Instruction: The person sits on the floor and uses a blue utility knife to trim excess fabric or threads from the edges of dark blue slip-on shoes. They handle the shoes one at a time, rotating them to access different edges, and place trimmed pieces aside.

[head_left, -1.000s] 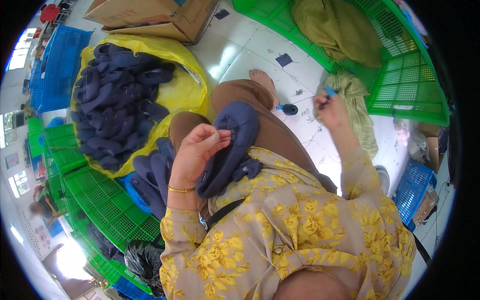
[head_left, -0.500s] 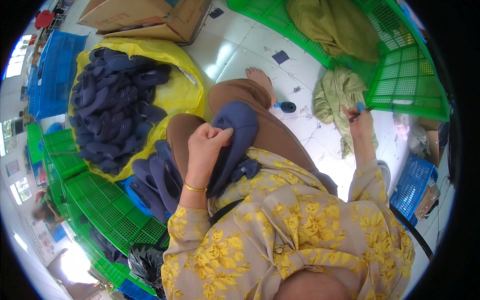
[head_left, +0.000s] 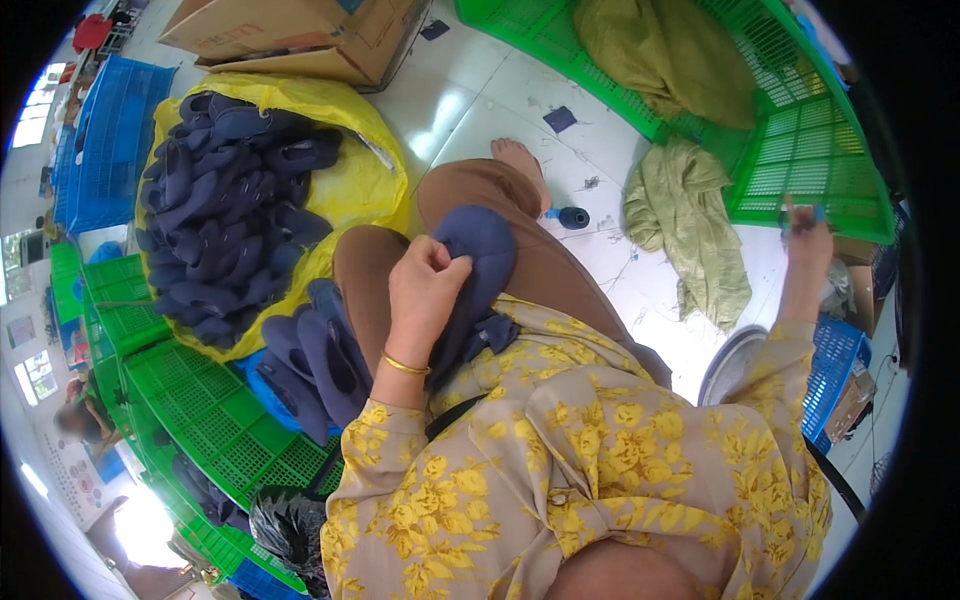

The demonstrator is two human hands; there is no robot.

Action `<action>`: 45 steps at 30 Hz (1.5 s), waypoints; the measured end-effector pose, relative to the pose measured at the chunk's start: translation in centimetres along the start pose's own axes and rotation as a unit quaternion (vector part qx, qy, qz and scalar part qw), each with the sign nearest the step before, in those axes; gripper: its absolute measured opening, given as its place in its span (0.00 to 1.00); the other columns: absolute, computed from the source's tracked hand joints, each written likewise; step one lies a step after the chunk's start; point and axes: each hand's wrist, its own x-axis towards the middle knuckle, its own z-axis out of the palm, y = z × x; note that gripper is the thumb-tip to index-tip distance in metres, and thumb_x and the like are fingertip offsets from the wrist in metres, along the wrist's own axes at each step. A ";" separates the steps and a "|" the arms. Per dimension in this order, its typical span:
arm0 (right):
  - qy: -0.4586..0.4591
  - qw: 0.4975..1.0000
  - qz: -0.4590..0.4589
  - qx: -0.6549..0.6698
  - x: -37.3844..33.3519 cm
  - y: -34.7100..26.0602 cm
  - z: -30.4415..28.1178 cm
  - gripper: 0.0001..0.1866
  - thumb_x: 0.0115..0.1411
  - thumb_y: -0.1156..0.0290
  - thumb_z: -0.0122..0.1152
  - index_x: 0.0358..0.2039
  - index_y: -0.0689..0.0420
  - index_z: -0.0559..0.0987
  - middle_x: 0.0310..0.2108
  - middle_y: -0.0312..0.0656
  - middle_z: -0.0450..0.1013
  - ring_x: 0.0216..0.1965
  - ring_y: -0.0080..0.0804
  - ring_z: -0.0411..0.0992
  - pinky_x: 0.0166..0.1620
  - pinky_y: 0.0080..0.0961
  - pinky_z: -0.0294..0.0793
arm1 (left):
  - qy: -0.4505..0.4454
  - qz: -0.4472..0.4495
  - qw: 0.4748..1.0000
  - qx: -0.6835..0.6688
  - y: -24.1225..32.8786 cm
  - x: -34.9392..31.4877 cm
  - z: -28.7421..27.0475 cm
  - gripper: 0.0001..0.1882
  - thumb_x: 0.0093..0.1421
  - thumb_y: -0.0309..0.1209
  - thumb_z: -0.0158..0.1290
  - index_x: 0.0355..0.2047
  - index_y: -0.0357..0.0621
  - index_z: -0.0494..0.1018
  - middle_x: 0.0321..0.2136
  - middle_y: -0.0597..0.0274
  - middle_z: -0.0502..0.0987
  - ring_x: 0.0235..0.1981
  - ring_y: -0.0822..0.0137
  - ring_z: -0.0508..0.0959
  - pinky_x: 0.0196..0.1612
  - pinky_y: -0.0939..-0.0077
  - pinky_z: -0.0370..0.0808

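On my lap lies a navy cloth shoe (head_left: 487,240) with a rounded toe and a seam across it. My left hand (head_left: 425,290), a gold bangle at its wrist, pinches the shoe's edge between thumb and fingers. Far out to the right, in front of the green crate, is my right hand (head_left: 808,245), raised and blurred. Its fingers are closed round a small dark pointed tool (head_left: 800,218) with a bit of blue, perhaps thread snips. Any thread between the hands is too fine to make out. More navy shoes (head_left: 320,350) rest against my left thigh.
A yellow sack (head_left: 375,190) heaped with navy shoes (head_left: 220,220) stands at the left, beside green crates (head_left: 215,410). Ahead is a cardboard box (head_left: 300,40). A large green crate (head_left: 815,150), olive cloth (head_left: 690,220) and a thread spool (head_left: 574,217) are to the right.
My right hand has swung farther right, away from the olive cloth, still holding the small tool. My left hand has shifted slightly right and keeps its pinch on the shoe.
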 end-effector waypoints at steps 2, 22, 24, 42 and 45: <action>-0.104 0.992 -0.039 -0.063 -2.7 2.1 1.7 0.04 0.65 0.75 0.50 0.31 0.56 0.68 0.19 0.33 0.57 0.21 0.24 0.59 0.46 0.44 0.78 | -0.028 -0.011 0.996 -0.087 1.1 -0.7 -0.9 0.09 0.54 0.22 0.59 0.25 0.39 0.68 0.19 0.67 0.73 0.21 0.77 0.74 0.26 0.83 0.72; -0.709 0.679 0.024 -0.191 -32.0 9.6 14.3 0.06 0.57 0.75 0.62 0.36 0.60 0.79 0.29 0.36 0.75 0.30 0.24 0.72 0.34 0.21 0.71 | -0.020 0.135 0.987 0.079 3.5 -3.0 -1.3 0.09 0.56 0.28 0.61 0.28 0.33 0.74 0.25 0.60 0.74 0.26 0.73 0.74 0.31 0.79 0.72; -0.741 0.617 -0.054 -0.259 -32.1 9.0 14.3 0.10 0.54 0.78 0.60 0.38 0.59 0.78 0.33 0.43 0.76 0.35 0.39 0.75 0.38 0.29 0.74 | -0.037 0.129 0.988 0.072 3.3 -2.9 -1.1 0.09 0.55 0.28 0.61 0.26 0.33 0.76 0.25 0.61 0.74 0.27 0.74 0.75 0.32 0.81 0.72; -0.771 0.541 -0.117 -0.315 -29.9 12.7 18.0 0.19 0.48 0.82 0.51 0.41 0.55 0.78 0.33 0.44 0.73 0.38 0.45 0.73 0.41 0.32 0.72 | -0.130 0.025 0.972 -0.193 1.6 -2.9 -2.6 0.05 0.66 0.25 0.50 0.36 0.37 0.74 0.33 0.67 0.78 0.35 0.78 0.74 0.41 0.84 0.70; -0.739 0.595 -0.114 -0.295 -30.1 13.4 17.7 0.16 0.49 0.80 0.53 0.39 0.55 0.78 0.32 0.44 0.73 0.38 0.45 0.73 0.40 0.32 0.72 | -0.134 -0.003 0.980 -0.151 1.6 -2.9 -2.4 0.04 0.66 0.25 0.50 0.37 0.38 0.73 0.35 0.66 0.79 0.35 0.78 0.74 0.42 0.85 0.70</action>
